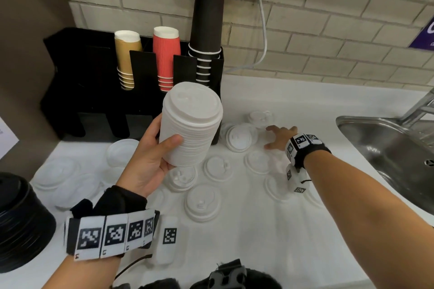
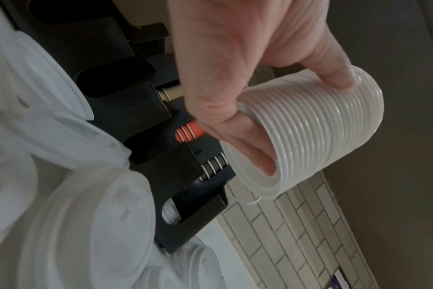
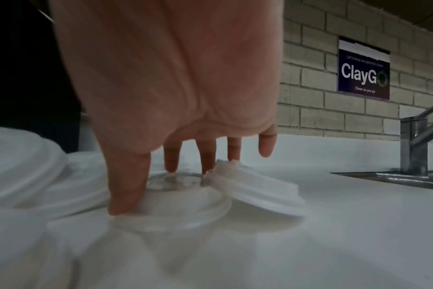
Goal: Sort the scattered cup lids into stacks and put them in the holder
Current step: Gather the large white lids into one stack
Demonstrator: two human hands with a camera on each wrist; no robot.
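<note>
My left hand [image 1: 164, 148] grips a tall stack of white cup lids [image 1: 191, 124] and holds it up in front of the black holder [image 1: 70, 73]. In the left wrist view the thumb presses the side of the lid stack [image 2: 334, 140] and the fingers [image 2: 257, 148] curl at its open bottom end. My right hand [image 1: 270, 138] reaches across the counter with its fingers spread. In the right wrist view its thumb and fingertips [image 3: 171, 162] touch a flat lid [image 3: 185, 213], and a second white lid [image 3: 257, 189] leans tilted against it. Several more white lids [image 1: 203, 202] lie scattered on the counter.
The holder's upper slots carry brown [image 1: 126, 58], red [image 1: 166, 54] and black cups [image 1: 207, 30]. Larger clear lids [image 1: 58, 173] lie at the left, beside a stack of black lids [image 1: 21, 218]. A steel sink [image 1: 385, 148] with a tap is at the right.
</note>
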